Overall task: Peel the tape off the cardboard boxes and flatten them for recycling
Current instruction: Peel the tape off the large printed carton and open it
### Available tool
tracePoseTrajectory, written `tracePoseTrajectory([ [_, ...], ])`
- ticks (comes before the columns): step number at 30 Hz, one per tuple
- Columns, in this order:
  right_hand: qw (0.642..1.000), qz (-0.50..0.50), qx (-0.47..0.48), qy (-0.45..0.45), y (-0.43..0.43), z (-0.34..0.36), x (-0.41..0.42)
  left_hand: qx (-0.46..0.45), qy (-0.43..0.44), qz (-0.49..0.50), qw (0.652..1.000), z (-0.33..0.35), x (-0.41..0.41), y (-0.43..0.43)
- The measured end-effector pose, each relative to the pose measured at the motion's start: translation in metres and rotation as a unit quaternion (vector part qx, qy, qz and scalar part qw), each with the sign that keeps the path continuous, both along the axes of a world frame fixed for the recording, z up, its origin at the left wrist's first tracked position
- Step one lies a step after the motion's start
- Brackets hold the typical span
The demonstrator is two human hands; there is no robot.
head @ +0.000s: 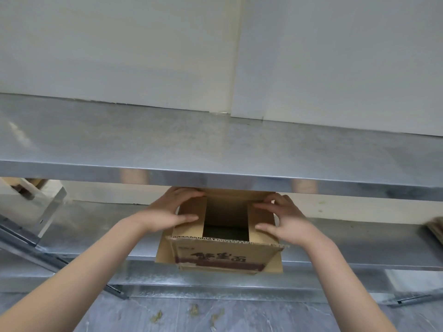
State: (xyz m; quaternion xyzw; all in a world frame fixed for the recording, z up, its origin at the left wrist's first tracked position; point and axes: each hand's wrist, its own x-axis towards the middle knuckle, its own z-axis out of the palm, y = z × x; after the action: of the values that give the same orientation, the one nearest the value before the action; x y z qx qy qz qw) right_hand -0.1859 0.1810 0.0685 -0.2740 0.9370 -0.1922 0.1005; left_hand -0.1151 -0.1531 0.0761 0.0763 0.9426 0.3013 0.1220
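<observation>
A brown cardboard box (223, 257) with dark printed characters on its front stands on the lower metal shelf (347, 245), under the upper shelf. Its top is open in the middle and the inside is dark. My left hand (167, 212) lies on the box's left top flap with fingers spread straight. My right hand (285, 219) lies on the right top flap the same way, thumb near the front edge. The box's far end is hidden by the upper shelf. I see no tape.
The upper steel shelf (215, 144) juts out just above my hands and the box. White wall panels stand behind it. A pale box (26, 200) sits at the left on the lower level, flat cardboard (435, 230) at the far right. Scraps litter the grey floor (215, 315).
</observation>
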Motion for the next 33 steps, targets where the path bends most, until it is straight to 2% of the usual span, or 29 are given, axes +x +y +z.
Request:
tracePoseTrajectory([
  [4, 0.992, 0.077, 0.099, 0.011, -0.022, 0.005, 0.002, -0.084, -0.003, -0.050, 0.995, -0.011, -0.003, 0.012],
  [8, 0.981, 0.085, 0.171, 0.016, -0.029, 0.004, 0.009, -0.113, 0.001, -0.051, 0.992, -0.020, 0.002, 0.024],
  [12, 0.977, 0.097, 0.186, 0.042, -0.028, 0.007, 0.012, -0.155, 0.020, -0.053, 0.986, -0.019, 0.002, 0.025],
  [15, 0.985, 0.070, 0.144, 0.069, -0.020, 0.013, 0.016, -0.144, 0.036, -0.043, 0.988, -0.012, 0.007, 0.025],
  [19, 0.995, 0.011, 0.077, 0.063, 0.004, 0.028, 0.023, -0.103, 0.044, -0.029, 0.993, 0.006, 0.019, 0.018],
  [23, 0.996, -0.044, 0.060, 0.047, 0.038, 0.039, 0.023, -0.061, 0.044, 0.019, 0.997, 0.031, 0.027, 0.001],
  [29, 0.996, -0.086, 0.030, 0.001, 0.058, 0.022, 0.026, 0.099, 0.008, 0.110, 0.989, 0.020, 0.051, -0.042],
  [33, 0.992, -0.085, -0.083, -0.045, 0.056, 0.017, 0.032, 0.214, -0.046, 0.104, 0.970, 0.014, 0.062, -0.042],
])
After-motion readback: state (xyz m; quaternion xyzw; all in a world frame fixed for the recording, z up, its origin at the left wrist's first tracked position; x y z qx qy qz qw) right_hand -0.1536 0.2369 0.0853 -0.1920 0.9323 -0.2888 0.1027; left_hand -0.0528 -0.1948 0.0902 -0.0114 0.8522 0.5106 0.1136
